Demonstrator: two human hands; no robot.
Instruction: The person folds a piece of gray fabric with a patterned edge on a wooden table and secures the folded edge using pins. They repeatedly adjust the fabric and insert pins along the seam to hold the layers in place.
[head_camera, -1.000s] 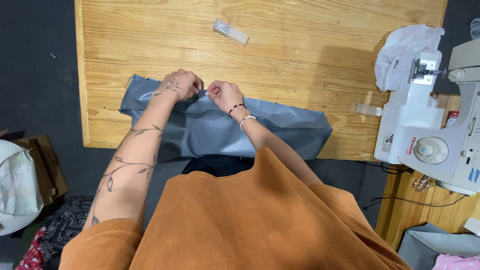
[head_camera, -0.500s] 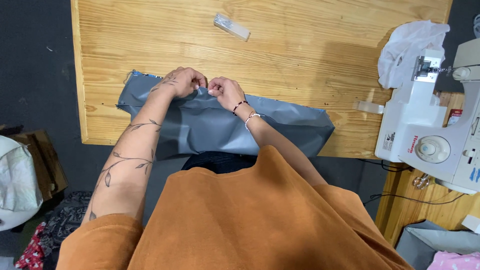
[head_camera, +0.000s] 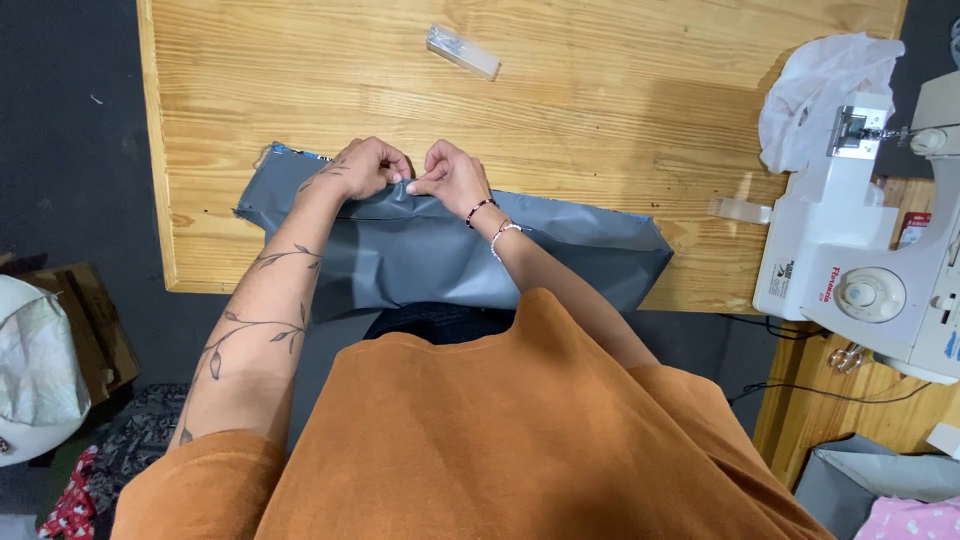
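A grey-blue piece of fabric lies along the near edge of a wooden table and hangs over it toward my lap. My left hand and my right hand meet at the fabric's far edge, both pinching the folded edge with fingertips close together. My left forearm bears a vine tattoo; my right wrist wears beaded bracelets. I wear an orange shirt.
A small clear plastic box lies at the far side of the table. A white sewing machine stands on the right with white cloth behind it and a clear piece beside it. Boxes and bags sit on the floor at left.
Both hands stay pinched on the fabric's far edge; the fingertips have drawn closer together. The view has shifted slightly.
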